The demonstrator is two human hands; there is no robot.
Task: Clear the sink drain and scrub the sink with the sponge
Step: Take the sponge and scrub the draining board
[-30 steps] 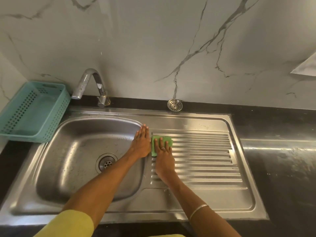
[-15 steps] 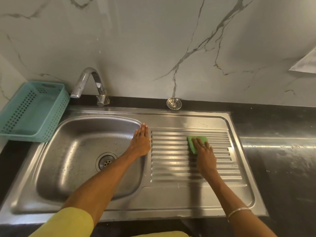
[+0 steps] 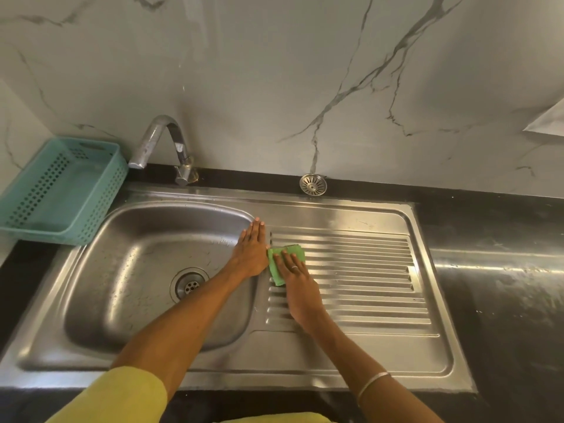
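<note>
A steel sink (image 3: 146, 227) with a round drain (image 3: 189, 285) fills the left half, and its ribbed draining board (image 3: 360, 270) lies to the right. My right hand (image 3: 294, 277) presses a green sponge (image 3: 294, 252) flat onto the left end of the ribs. My left hand (image 3: 251, 250) rests flat, fingers together, on the ridge between bowl and board, touching the sponge's left edge. A loose steel drain strainer (image 3: 312, 184) stands on the dark counter against the wall.
A curved tap (image 3: 164, 141) overhangs the bowl's back left. A teal perforated basket (image 3: 58, 190) sits left of the sink. Dark wet countertop (image 3: 500, 285) extends to the right. A marble wall backs everything.
My right hand slid the sponge from the left of the ribs out to the right, then back left beside my left hand. My left hand stayed in place.
</note>
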